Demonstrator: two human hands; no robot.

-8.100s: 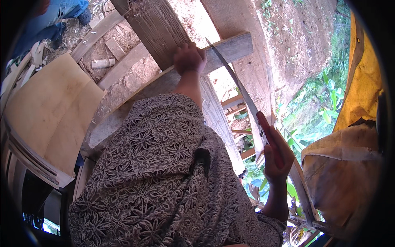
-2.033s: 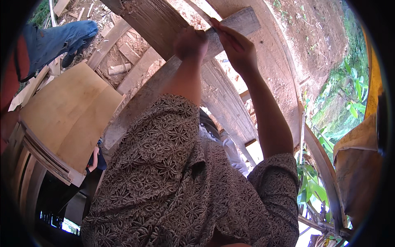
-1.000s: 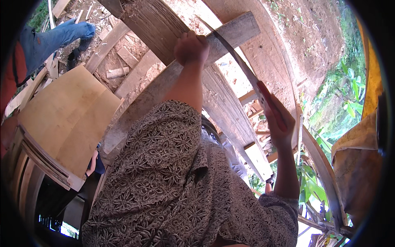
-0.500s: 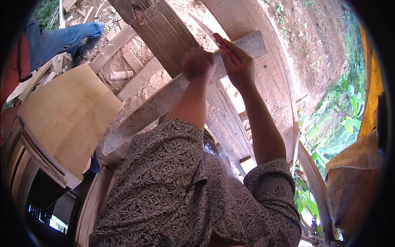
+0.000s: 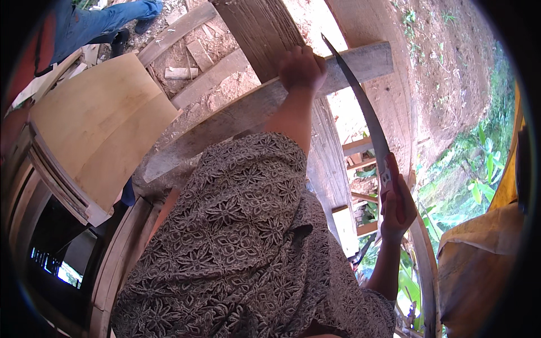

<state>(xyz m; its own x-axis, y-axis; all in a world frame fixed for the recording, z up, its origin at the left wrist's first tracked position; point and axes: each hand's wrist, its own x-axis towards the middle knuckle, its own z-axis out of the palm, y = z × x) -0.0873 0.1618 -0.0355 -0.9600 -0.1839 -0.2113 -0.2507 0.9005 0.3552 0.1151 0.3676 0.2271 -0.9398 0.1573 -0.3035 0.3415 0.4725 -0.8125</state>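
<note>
My right hand point(image 5: 399, 219) is closed around the red handle of a curved pruning saw point(image 5: 367, 110). The long dark blade points away from me, and its tip lies beyond the far end of a grey crosswise board point(image 5: 220, 125). My left hand point(image 5: 302, 69) is closed at the place where this board meets a wide brown plank point(image 5: 262, 36). Its fingers curl over the wood there; their tips are hidden. Below the board, a weathered plank point(image 5: 327, 152) runs toward me. Between that plank and the blade is a bright gap.
A person in blue jeans point(image 5: 104, 22) stands at the far left, near a pale plywood sheet point(image 5: 101, 129). Wood offcuts point(image 5: 197, 53) litter the ground. A broad timber point(image 5: 389, 96) stands right of the blade. Yellow-brown sheeting point(image 5: 479, 253) hangs at the right edge, beside green plants point(image 5: 479, 186).
My right hand has drawn back toward me with the saw, away from the crosswise board, and the blade now shows in full. My left hand keeps its hold; the view has shifted.
</note>
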